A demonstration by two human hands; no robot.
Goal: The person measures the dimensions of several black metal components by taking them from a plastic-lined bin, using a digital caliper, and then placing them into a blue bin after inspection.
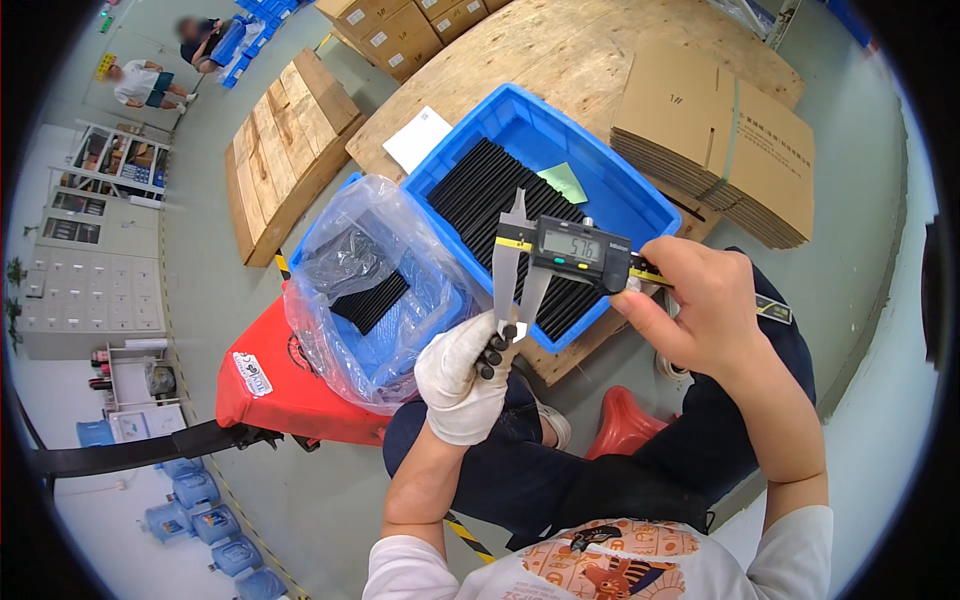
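Note:
My left hand [458, 388], in a white glove, is closed around several thin black rods [491, 360]; their round ends poke out between the fingers, and the rest is hidden. My bare right hand [705, 305] grips the beam of a digital caliper [572, 250], thumb beneath it. The caliper's lower jaws point down at the rods, around or beside the end of one; which cannot be told. Beneath the caliper, a blue plastic bin [640, 203] holds a layer of long black rods [478, 195] and a pale green paper slip [563, 182].
Left of the bin, a clear plastic bag [318, 285] lines a smaller blue bin holding more black rods [372, 303], above a red support [265, 370]. Flattened cartons [675, 105] lie strapped on the round wooden table [535, 50]. A wooden pallet [290, 150] stands farther left; two people are beyond.

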